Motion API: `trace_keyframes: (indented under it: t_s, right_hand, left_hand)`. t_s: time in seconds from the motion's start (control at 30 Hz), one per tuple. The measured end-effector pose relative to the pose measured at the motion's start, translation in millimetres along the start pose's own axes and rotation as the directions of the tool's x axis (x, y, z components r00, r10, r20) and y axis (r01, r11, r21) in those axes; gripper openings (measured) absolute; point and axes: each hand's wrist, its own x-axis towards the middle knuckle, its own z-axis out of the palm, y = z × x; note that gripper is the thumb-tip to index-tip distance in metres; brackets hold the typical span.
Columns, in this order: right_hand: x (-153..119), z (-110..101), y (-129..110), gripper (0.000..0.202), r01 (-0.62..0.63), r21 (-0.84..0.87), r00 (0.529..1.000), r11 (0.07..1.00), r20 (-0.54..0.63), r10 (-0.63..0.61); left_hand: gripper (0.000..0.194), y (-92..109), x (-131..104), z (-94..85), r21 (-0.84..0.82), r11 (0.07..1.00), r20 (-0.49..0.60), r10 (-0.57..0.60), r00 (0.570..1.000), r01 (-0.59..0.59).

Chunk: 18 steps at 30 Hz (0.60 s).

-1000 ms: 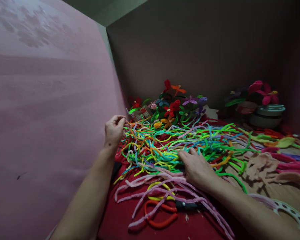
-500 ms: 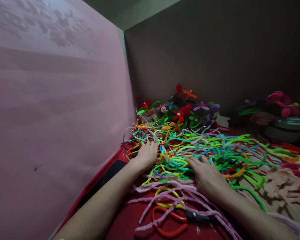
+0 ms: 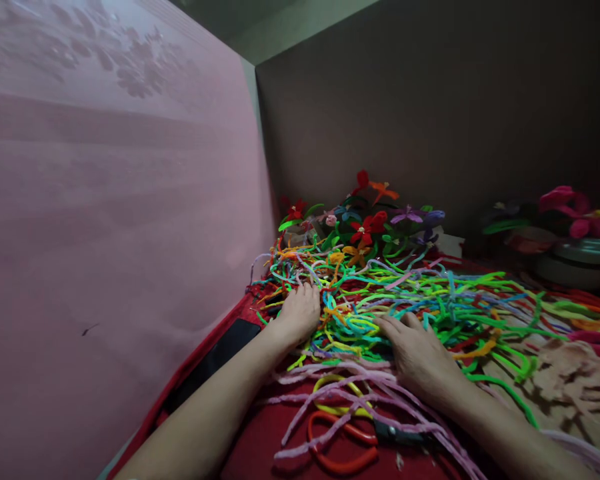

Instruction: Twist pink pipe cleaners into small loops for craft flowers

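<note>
Nearest me, an orange-handled tool [image 3: 347, 466] lies on red cloth [image 3: 260, 443], partly under pink fuzzy stems [image 3: 300, 451]. Beyond it my right hand [image 3: 419, 348] rests against the tangled heap of coloured stems [image 3: 353, 327], fingers slightly apart; my left hand [image 3: 300, 313] lies on its left part. I can't tell whether either grips anything. Fuzzy flowers [image 3: 364, 230] stand behind the heap.

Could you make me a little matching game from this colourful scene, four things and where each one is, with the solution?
Things:
1. Left hand
2. Orange handle
3. Right hand
4. Pink flower

Places:
A. On the tangled strands, farther from the pink panel
B. Above the pale tub at the picture's right
C. On the tangled strands, nearer the pink panel
D. Crossed by pale pink strands

Pairs: 1-C, 2-D, 3-A, 4-B
</note>
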Motion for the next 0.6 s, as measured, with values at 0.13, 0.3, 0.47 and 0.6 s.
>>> trace_keyframes:
  t_s: [0.13,0.3,0.47,0.6]
  right_hand:
    - [-1,-1,0,0.055,0.001,0.017,1.0,1.0,-0.013,-0.001]
    - [-1,1,1,0.055,0.003,0.001,1.0,1.0,-0.021,-0.003]
    - [0,2,1,0.053,0.003,-0.009,1.0,1.0,-0.019,-0.003]
    - [-1,0,0,0.054,0.001,0.011,1.0,1.0,-0.027,-0.001]
  left_hand:
    - [0.039,-4,-1,-4.6,-0.063,0.998,-0.015,-0.002,1.0,0.001]
    - [0.034,-15,2,-11.4,-0.18,0.984,-0.065,-0.016,0.998,0.004]
    - [0.042,-30,17,-11.1,-0.323,0.941,-0.087,-0.133,0.987,0.098]
    - [0.049,-43,34,-6.5,-0.415,0.877,-0.1,-0.309,0.946,0.242]
